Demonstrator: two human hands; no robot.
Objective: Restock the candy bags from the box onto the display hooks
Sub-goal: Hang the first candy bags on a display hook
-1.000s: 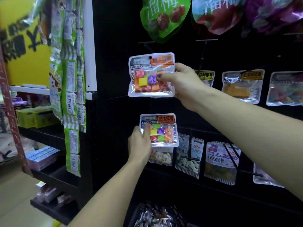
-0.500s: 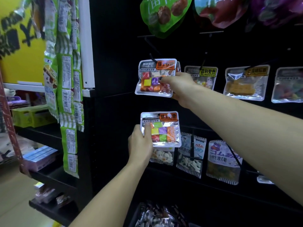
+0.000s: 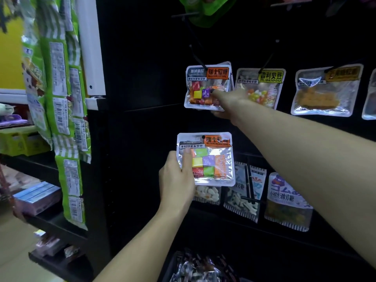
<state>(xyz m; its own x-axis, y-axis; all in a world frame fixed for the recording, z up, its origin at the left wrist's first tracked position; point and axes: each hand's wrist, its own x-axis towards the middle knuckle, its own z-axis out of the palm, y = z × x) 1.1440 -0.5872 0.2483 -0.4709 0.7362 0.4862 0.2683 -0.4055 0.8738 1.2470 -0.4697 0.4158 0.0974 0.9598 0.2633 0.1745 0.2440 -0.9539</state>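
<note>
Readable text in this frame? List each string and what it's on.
"瑞士软糖": orange label of the upper candy bag on the hook, gripped by the right hand.
"吉利贝豆": yellow label of the jelly bean bag.
"小熊形橡皮糖": the gummy bag, lower right.
Lower candy bag in the left hand: label glare-blurred.
Green hanging packs: print and barcodes too small.

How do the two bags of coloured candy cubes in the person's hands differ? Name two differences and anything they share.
The upper candy bag hangs on a black hook, pinched by the right hand; the lower candy bag is on no hook, gripped by the left hand. The upper sits higher. Both share orange labels.
</note>
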